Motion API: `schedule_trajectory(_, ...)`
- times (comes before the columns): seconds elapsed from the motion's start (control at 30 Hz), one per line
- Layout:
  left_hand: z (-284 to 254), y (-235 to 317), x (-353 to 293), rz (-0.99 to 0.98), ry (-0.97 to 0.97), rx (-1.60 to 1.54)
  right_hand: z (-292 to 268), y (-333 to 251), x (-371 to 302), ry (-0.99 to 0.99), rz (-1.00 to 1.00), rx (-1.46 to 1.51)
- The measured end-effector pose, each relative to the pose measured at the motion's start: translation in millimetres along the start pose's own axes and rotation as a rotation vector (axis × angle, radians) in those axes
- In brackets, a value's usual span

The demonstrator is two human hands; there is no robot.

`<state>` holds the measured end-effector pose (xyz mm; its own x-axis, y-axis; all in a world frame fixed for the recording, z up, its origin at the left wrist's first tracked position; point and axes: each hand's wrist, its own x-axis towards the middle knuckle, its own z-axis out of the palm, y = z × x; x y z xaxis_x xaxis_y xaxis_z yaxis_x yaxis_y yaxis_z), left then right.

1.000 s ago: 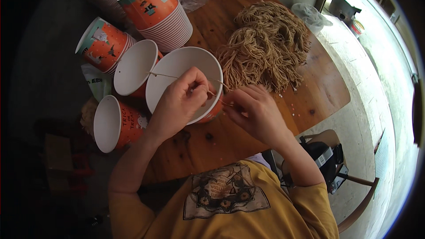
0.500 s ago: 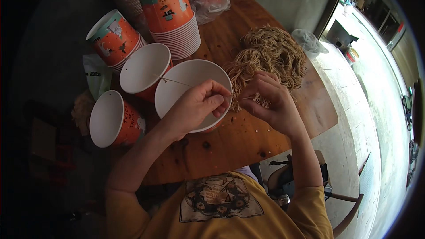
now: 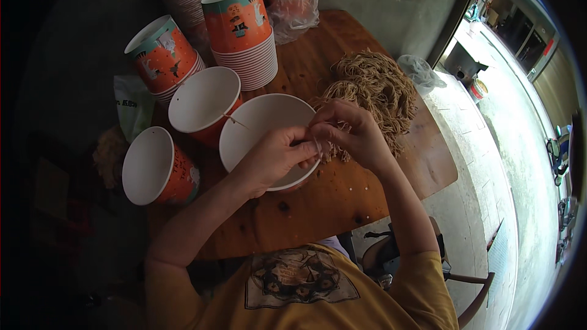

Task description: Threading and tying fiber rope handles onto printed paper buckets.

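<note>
Tan cord (image 3: pixel 236 121) pinched in left hand (image 3: pixel 275 156) and right hand (image 3: pixel 347 129), fingers narrow; white-lined bucket (image 3: pixel 260 113) just beneath. Best: hold tension light, close loop snugly, don't dent bucket.

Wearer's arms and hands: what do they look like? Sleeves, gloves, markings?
Left hand and right hand: no gloves. Forearms: bare, no watch, bracelet or cable visible. Short mustard-yellow sleeves, no markings that I can make out. They belong to a matching shirt with a dark, roughly square front print.
</note>
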<state>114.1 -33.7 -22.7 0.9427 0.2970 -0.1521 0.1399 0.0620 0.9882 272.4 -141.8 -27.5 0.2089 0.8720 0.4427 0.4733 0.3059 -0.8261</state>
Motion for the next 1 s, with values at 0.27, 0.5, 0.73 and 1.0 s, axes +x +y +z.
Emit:
schedule_trajectory(0.27,1.9,1.9,-2.4,0.011,-0.065,-0.002,5.0,6.8,-16.3,0.105,0.079,0.219)
schedule_trajectory(0.5,3.2,-1.2,5.5,0.088,0.028,-0.098,1.8,12.4,-27.3,0.054,-0.077,0.025)
schedule_trajectory(0.73,8.4,0.1,6.2,0.073,-0.016,-0.063,-2.7,9.4,-17.5,0.058,0.042,0.144)
schedule_trajectory(1.0,11.9,4.7,6.6,-0.010,0.150,-0.263,-7.9,5.2,-17.5,-0.062,-0.201,-0.038)
